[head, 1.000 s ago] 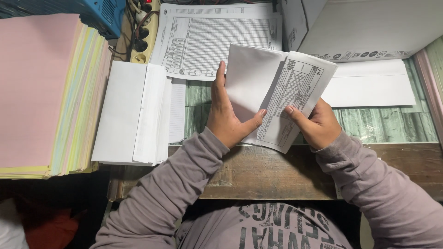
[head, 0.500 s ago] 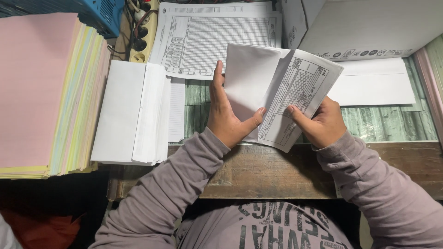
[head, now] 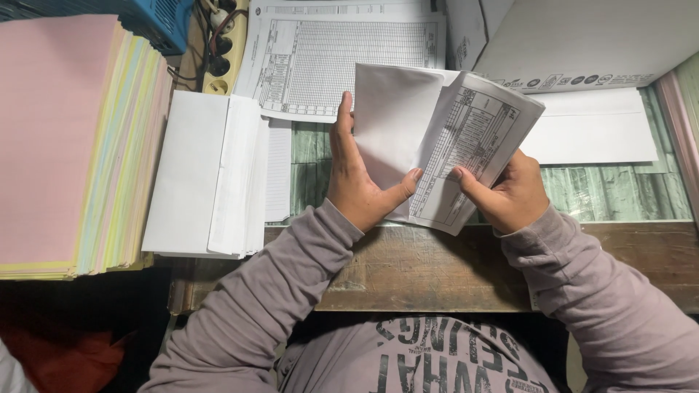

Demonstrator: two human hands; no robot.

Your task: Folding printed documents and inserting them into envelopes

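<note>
Person seated at the worktop (head: 437,266), both hands raised just above its near edge. Left hand (head: 360,178) grips the blank left side of a folded printed form (head: 444,142), fingers flat up the back, thumb pressed across the front near the fold. Right hand (head: 510,193) pinches the printed right flap, thumb on top, fingers curled behind. The two hands sit close but apart, each clamped on its own half of the form, which is held tilted over the middle of the worktop.

Around it:
- Stack of white envelopes (head: 207,175) lies just left of the left hand, fanned slightly.
- Tall pile of pastel paper (head: 65,138), pink on top with yellow, green and blue edges, further left, beside the envelopes.
- Flat printed sheets (head: 320,54) with grid tables lie behind the held form, partly covered by it.
- Single white envelope (head: 597,131) lies to the right, its left end hidden by the form.
- White cardboard box (head: 575,40) stands at the upper right.
- Power strip (head: 226,47) and blue crate (head: 138,22) sit at the upper left.
</note>
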